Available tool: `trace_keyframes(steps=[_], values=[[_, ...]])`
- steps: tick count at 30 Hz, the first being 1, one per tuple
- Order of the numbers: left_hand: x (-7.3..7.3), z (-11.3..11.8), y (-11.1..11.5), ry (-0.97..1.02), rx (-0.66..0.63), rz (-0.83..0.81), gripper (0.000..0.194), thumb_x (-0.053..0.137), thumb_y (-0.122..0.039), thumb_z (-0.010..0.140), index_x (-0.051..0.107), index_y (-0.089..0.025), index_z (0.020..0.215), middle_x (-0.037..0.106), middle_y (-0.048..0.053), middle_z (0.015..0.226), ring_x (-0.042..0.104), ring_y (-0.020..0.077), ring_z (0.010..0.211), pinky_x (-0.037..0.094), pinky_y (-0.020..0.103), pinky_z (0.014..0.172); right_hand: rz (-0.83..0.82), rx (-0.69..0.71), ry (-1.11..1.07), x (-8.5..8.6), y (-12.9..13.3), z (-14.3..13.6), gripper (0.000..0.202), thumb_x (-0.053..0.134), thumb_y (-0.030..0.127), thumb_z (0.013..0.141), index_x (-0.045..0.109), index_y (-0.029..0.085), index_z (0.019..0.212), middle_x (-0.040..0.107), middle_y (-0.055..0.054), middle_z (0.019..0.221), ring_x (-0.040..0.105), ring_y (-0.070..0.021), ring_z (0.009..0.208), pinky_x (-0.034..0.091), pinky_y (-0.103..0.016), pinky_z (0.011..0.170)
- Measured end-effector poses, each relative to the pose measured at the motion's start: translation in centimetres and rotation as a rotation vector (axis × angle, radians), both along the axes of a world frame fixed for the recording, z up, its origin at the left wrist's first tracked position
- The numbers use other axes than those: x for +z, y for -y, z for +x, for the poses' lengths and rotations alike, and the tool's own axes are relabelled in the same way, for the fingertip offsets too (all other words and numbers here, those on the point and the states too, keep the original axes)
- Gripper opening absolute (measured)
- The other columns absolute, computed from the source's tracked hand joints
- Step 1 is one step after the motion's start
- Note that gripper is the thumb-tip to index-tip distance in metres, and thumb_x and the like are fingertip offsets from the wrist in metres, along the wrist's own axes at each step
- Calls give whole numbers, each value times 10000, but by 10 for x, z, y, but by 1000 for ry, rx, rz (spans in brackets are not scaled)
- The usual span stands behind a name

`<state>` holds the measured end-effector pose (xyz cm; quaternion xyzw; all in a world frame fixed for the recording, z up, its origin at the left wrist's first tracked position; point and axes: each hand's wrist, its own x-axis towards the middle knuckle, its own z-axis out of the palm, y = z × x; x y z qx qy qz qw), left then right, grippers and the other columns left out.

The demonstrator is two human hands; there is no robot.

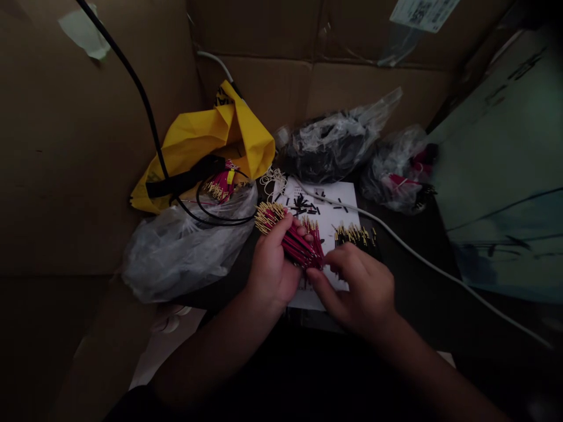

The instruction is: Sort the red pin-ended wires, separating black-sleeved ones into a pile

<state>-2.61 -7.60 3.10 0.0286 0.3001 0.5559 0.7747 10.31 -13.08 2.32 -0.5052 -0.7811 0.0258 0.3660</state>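
Observation:
A thick bundle of red wires (299,247) with gold-coloured pin ends lies across my left hand (276,258), whose thumb and fingers are wrapped round it. The gold ends point up and to the left. At the bundle's lower right end, the thumb and forefinger of my right hand (358,287) pinch the wire tips. Whether one wire or several are in that pinch, I cannot tell. Beneath the hands is a white sheet of paper (349,196) with small black tubes (303,204) scattered on it. More gold-tipped black wires (355,234) lie just beyond my right hand.
Left of the paper are a clear plastic bag (189,252), a yellow bag (197,132) and another red wire bundle (222,181). Rubber bands (273,179) and two filled plastic bags (325,146) sit behind. A white cable (409,249) crosses the dark table; cardboard walls (264,88) enclose it.

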Motion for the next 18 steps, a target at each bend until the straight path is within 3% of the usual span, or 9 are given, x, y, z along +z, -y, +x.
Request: trace_keyframes(steps=[2, 4, 8, 18], values=[[0, 1, -1, 1, 19, -15, 177, 654, -258, 856, 607, -140, 733, 550, -7, 651, 567, 101, 632, 481, 238, 678, 49, 32, 90, -1, 4, 4, 162, 685, 302, 856, 614, 173, 925, 594, -13, 722, 543, -147, 643, 403, -291, 604], [2, 1, -1, -1, 36, -23, 187, 655, -264, 857, 599, -142, 727, 547, -9, 646, 569, 101, 628, 478, 240, 682, -22, 23, 108, -1, 6, 5, 144, 671, 304, 870, 629, 174, 915, 591, -11, 719, 547, -144, 636, 404, -288, 600], [4, 5, -2, -23, 70, -30, 180, 651, -250, 858, 593, -146, 722, 547, -12, 640, 568, 105, 622, 471, 248, 677, -245, 51, -23, -3, 2, 2, 116, 595, 276, 922, 646, 173, 909, 601, -11, 732, 558, -132, 642, 405, -267, 585], [3, 10, -4, -80, 142, -39, 167, 677, -250, 843, 582, -156, 743, 550, -16, 668, 541, 98, 621, 475, 260, 682, -383, 105, -324, -4, 0, -3, 106, 566, 219, 917, 642, 185, 851, 615, 8, 714, 561, -113, 638, 432, -254, 601]])
